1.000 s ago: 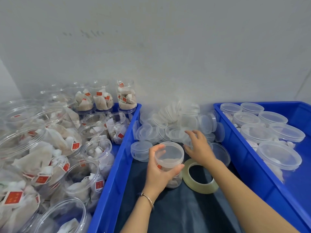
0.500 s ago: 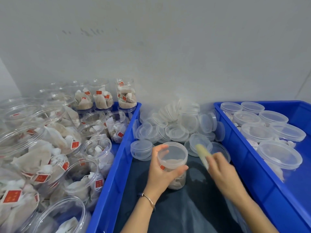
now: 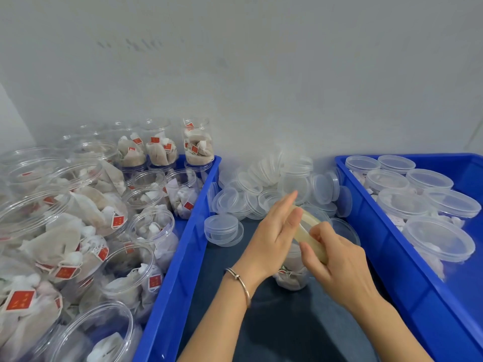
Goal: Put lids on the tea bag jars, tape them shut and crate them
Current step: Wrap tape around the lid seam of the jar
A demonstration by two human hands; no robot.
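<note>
A lidded jar of tea bags (image 3: pixel 291 274) stands on the dark cloth between two blue crates, mostly hidden behind my hands. My right hand (image 3: pixel 337 262) grips a yellowish roll of clear tape (image 3: pixel 309 232) just above the jar. My left hand (image 3: pixel 274 231) has straight fingers laid against the near end of the roll; I cannot see whether it pinches any tape. A pile of loose clear lids (image 3: pixel 274 186) lies behind the jar against the wall.
The left blue crate (image 3: pixel 180 270) is packed with open jars of tea bags (image 3: pixel 146 223). The right blue crate (image 3: pixel 386 259) holds several lidded jars (image 3: pixel 439 239). Two stacked lids (image 3: pixel 222 228) sit left of my hands. A grey wall closes the back.
My right hand picked the tape roll up off the cloth and brought it over the jar. My left hand let go of the jar and rose to the roll.
</note>
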